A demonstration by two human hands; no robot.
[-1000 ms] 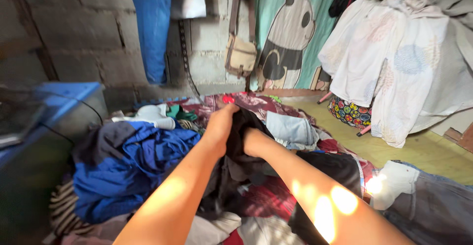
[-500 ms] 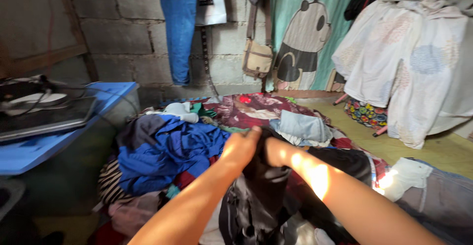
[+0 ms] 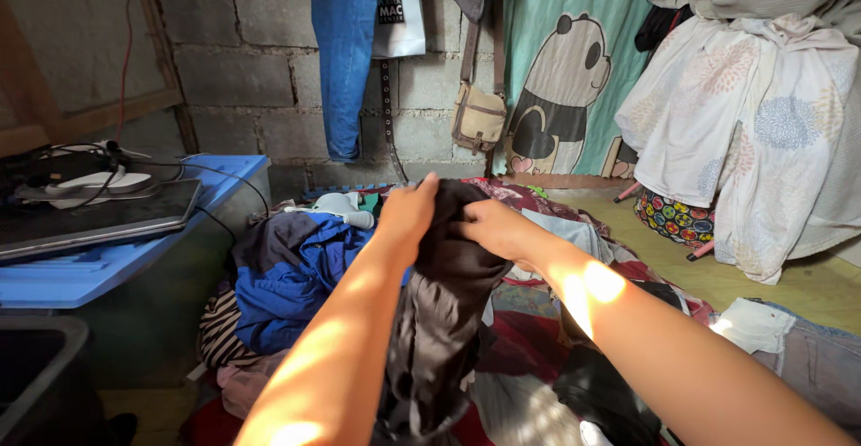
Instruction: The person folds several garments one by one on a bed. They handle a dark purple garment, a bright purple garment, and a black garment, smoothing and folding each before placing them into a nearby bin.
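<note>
Head view: a white bag [image 3: 399, 16] with a dark label patch is hanging on the far wall beside jeans [image 3: 343, 51]. I'm stretching both arms forward, my left hand [image 3: 408, 213] and right hand [image 3: 491, 226] gripping a dark garment [image 3: 444, 311] above the clothes pile [image 3: 287, 276].

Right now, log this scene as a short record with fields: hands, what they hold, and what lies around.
left hand: gripping the top edge of the dark garment
right hand: gripping the same edge, beside the left
dark garment: lifted, hanging down between the arms
below: clothes pile with a blue garment
left side: laptop on a blue bin lid
wall: hanging jeans, tan bag
</note>
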